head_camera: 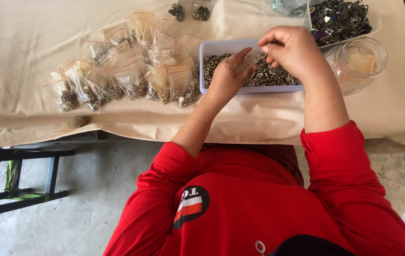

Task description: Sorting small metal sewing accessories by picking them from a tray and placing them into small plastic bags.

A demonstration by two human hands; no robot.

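1. Fingers (247,54) of left hand (228,78) pinched shut on a small clear bag (251,58), thumb on top, held over the tray (212,50).
2. Right hand (292,50) fingers curled in, tips meeting at the bag's mouth; can't tell if there's anything between them.
3. Both hands hover above the tray, touching each other through the bag.
4. Tray: pale lilac, rectangular, filled with small metal rings (269,76). Sits near the worktop's near edge, right of centre.
5. Filled bags (131,71): a heap of clear zip bags with red seal lines, each holding a clump of metal bits. Just left of the tray, spreading toward the worktop's left side; nearest ones touch the tray's left wall.
6. One loose clump (79,121) lies alone at the near edge, left side.
7. Glass jar (359,64), lying tilted, just right of the tray, next to the right wrist.
8. Clear box (340,19) of dark metal parts at the far right corner, behind the jar.
9. Two more small bags (189,12) of parts at the far edge, centre.
10. Worktop (22,42) covered with beige cloth that hangs over the near edge.
11. Red sleeves (340,156) pushed up to the forearms.
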